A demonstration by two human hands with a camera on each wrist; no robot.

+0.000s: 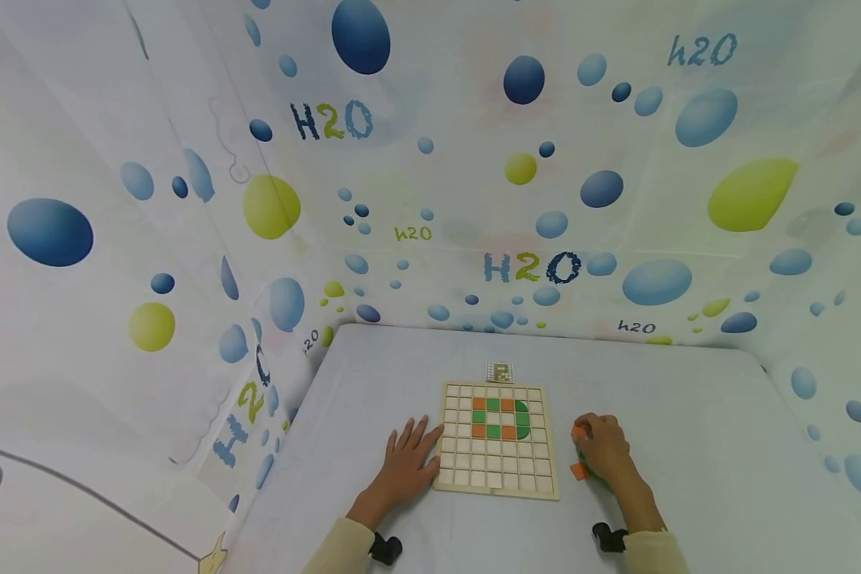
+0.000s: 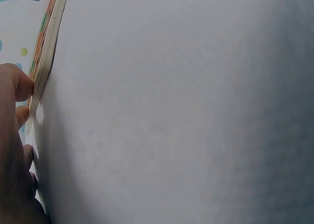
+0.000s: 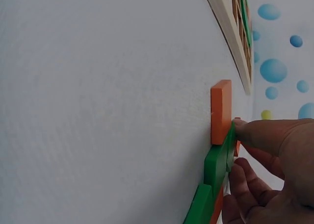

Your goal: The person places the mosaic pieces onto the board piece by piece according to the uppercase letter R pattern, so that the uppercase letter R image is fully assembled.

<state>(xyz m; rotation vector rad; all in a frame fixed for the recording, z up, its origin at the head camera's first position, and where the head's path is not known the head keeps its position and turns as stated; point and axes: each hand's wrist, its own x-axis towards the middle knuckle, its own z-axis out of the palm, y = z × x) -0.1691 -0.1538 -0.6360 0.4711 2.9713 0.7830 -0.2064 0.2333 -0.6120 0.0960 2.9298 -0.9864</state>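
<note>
A square wooden grid board (image 1: 495,466) lies on the table. Orange and green tiles form a ring in its upper part, with two curved green pieces (image 1: 522,420) at the ring's right side. My left hand (image 1: 407,462) rests flat with spread fingers, its fingertips and thumb touching the board's left edge. To the right of the board, my right hand (image 1: 604,446) bends over a small pile of loose tiles. Its thumb and fingers pinch an orange tile (image 1: 579,432). Under and beside that hand lie green tiles (image 3: 216,165) and another orange tile (image 3: 221,111), partly hidden by the fingers.
A small pattern card (image 1: 500,372) lies just beyond the board's far edge. White cloth covers the table (image 1: 373,375). Behind it hangs a wall sheet (image 1: 466,199) printed with blue and green drops. Black wrist mounts (image 1: 386,548) sit at both sleeves.
</note>
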